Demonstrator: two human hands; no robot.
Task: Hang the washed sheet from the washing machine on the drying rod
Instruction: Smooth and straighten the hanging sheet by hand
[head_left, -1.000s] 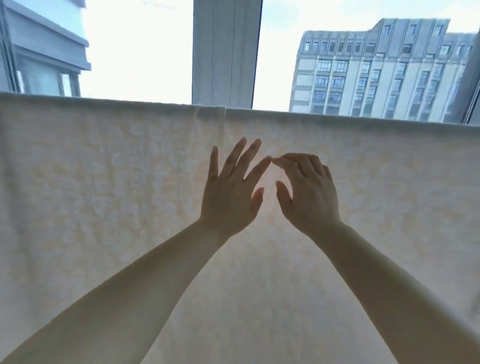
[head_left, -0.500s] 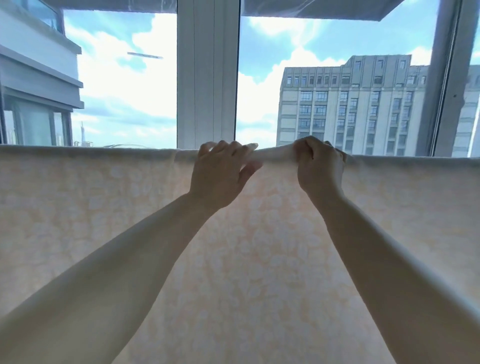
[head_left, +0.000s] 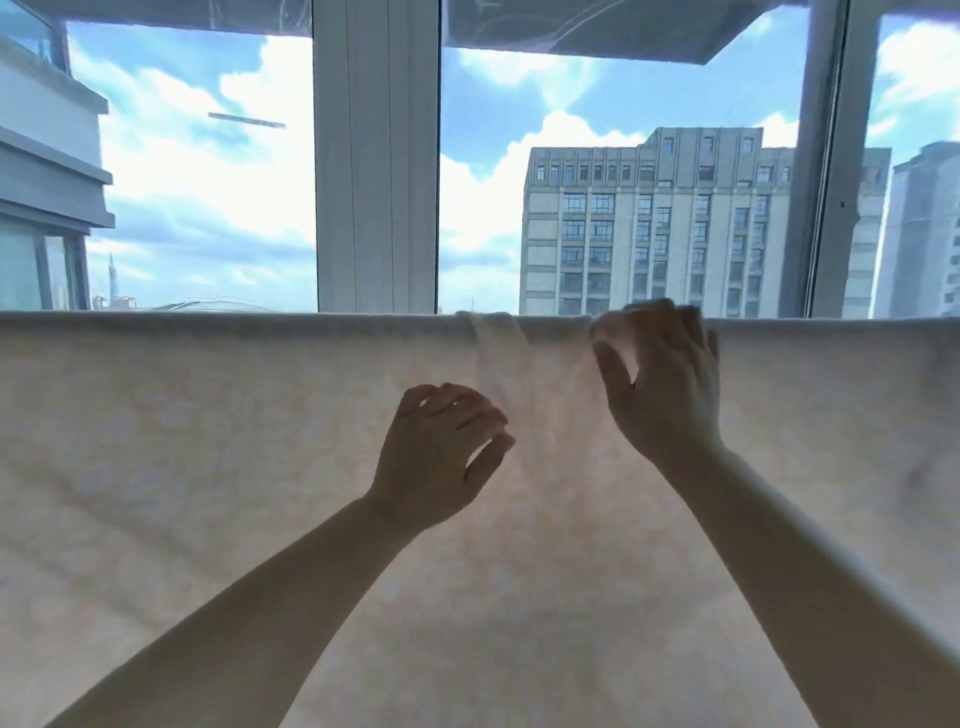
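Note:
The pale cream patterned sheet (head_left: 208, 467) hangs across the whole view, draped over the drying rod, which the fabric hides. Its top fold runs level at window height, and a small bunched wrinkle (head_left: 493, 338) sits in that fold. My left hand (head_left: 441, 452) hovers in front of the sheet below the wrinkle, fingers loosely curled and thumb apart, holding nothing. To the right of the wrinkle my right hand (head_left: 660, 384) is higher and motion-blurred. Its fingertips are at the top fold, and its thumb is spread away from the fingers.
Behind the sheet is a large window with a thick white mullion (head_left: 376, 156) and a grey frame post (head_left: 826, 156) on the right. Tall buildings (head_left: 649, 228) and cloudy sky lie outside. The sheet fills everything below the rod line.
Both hands have let go of the top fold. My left hand has dropped down the sheet's face and my right hand has shifted right. The camera tilted up a little.

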